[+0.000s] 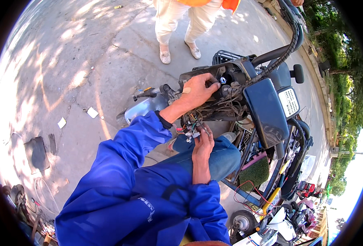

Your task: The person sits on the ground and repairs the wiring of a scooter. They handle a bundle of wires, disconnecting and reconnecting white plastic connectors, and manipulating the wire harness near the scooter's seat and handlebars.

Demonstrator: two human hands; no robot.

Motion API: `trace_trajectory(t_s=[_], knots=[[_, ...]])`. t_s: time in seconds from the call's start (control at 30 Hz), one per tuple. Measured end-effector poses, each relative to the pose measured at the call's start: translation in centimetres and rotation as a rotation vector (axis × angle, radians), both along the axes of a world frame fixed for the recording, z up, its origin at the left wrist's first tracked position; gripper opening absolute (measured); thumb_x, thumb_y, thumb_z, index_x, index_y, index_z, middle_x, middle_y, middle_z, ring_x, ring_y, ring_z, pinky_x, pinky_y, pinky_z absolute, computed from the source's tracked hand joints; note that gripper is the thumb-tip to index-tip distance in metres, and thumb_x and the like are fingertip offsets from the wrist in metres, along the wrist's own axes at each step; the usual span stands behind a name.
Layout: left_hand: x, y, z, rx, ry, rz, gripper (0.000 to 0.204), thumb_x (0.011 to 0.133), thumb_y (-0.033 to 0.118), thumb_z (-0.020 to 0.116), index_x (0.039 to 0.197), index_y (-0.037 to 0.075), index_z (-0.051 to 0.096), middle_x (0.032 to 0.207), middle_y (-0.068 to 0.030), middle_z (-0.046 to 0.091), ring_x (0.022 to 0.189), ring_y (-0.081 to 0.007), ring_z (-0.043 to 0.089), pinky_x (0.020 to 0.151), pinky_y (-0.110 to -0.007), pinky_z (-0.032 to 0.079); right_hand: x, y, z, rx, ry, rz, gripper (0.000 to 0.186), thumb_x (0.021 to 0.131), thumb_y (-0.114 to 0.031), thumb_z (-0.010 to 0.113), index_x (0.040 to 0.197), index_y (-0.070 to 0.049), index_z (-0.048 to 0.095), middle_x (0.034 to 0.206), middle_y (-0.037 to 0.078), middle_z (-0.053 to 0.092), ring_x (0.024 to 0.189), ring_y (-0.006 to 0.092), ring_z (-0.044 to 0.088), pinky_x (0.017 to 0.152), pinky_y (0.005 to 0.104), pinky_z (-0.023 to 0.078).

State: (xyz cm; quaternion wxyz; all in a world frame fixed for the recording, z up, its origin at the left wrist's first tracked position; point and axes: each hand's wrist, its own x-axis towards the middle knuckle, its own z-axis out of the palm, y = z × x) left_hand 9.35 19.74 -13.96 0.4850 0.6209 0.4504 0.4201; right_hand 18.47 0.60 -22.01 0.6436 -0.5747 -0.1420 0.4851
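Observation:
My left hand (198,89) reaches into the opened front housing (234,69) of a dark three-wheeled or similar vehicle. Its fingers are curled together beside a small shiny round part (223,80); whatever they pinch is hidden. Below it, my right hand (203,144) grips a bundle of coloured wires with plug connectors (192,132), mostly white with some red. More loose cables (220,107) hang tangled under the housing. A blue-grey front fender (142,105) lies just left of the wiring.
Another person in pale trousers (168,20) stands beyond the vehicle. Handlebars (276,51) and a dark glossy panel (266,110) flank my hands on the right. Paper scraps (92,112) and a black flat piece (36,154) lie on the ground. A white scooter (280,225) stands lower right.

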Motion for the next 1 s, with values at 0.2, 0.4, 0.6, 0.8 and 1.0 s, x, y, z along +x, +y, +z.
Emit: trace_trajectory(t_s=[0.2, 0.4, 0.6, 0.8, 1.0], knots=[[0.0, 0.1, -0.1, 0.02, 0.005, -0.004, 0.026, 0.091, 0.025, 0.07, 0.098, 0.0, 0.072, 0.078, -0.0108, 0.071, 0.07, -0.0166, 0.063, 0.067, -0.035, 0.051, -0.1, -0.1, 0.6, -0.001, 0.001, 0.007, 0.046, 0.101, -0.019, 0.061, 0.141, 0.0, 0.048, 0.117, 0.009, 0.066, 0.111, 0.0184, 0.062, 0.098, 0.0365, 0.048], [-0.1, 0.2, 0.1, -0.008, 0.026, -0.006, 0.027, 0.091, 0.026, 0.071, 0.099, 0.001, 0.073, 0.079, -0.0109, 0.071, 0.07, -0.0169, 0.063, 0.068, -0.035, 0.051, 0.0, -0.1, 0.7, 0.005, 0.042, -0.02, 0.045, 0.101, -0.01, 0.059, 0.141, 0.006, 0.047, 0.124, 0.018, 0.062, 0.112, 0.0201, 0.062, 0.095, 0.0321, 0.052], [0.0, 0.3, -0.3, 0.03, 0.0, -0.002, 0.028, 0.091, 0.027, 0.071, 0.101, 0.001, 0.075, 0.079, -0.0101, 0.071, 0.071, -0.0161, 0.064, 0.069, -0.033, 0.051, 0.0, -0.2, 0.3, -0.008, -0.013, 0.021, 0.047, 0.101, -0.019, 0.059, 0.142, 0.001, 0.047, 0.119, 0.01, 0.066, 0.111, 0.0192, 0.062, 0.098, 0.037, 0.048], [-0.3, 0.5, -0.1, -0.033, 0.007, -0.038, 0.028, 0.09, 0.026, 0.072, 0.102, 0.001, 0.075, 0.081, -0.0095, 0.073, 0.074, -0.0158, 0.066, 0.07, -0.033, 0.052, 0.0, -0.1, -0.1, 0.012, -0.008, 0.003, 0.046, 0.101, -0.018, 0.059, 0.142, 0.001, 0.048, 0.119, 0.009, 0.066, 0.112, 0.0186, 0.062, 0.098, 0.0368, 0.048], [-0.5, 0.4, 0.3, -0.03, 0.014, -0.045, 0.027, 0.09, 0.025, 0.072, 0.103, 0.001, 0.076, 0.083, -0.0104, 0.074, 0.076, -0.0167, 0.067, 0.072, -0.033, 0.052, 0.0, 0.0, -0.2, -0.002, -0.012, -0.005, 0.044, 0.102, -0.017, 0.058, 0.141, 0.0, 0.049, 0.117, 0.008, 0.067, 0.111, 0.018, 0.062, 0.097, 0.0363, 0.048]])
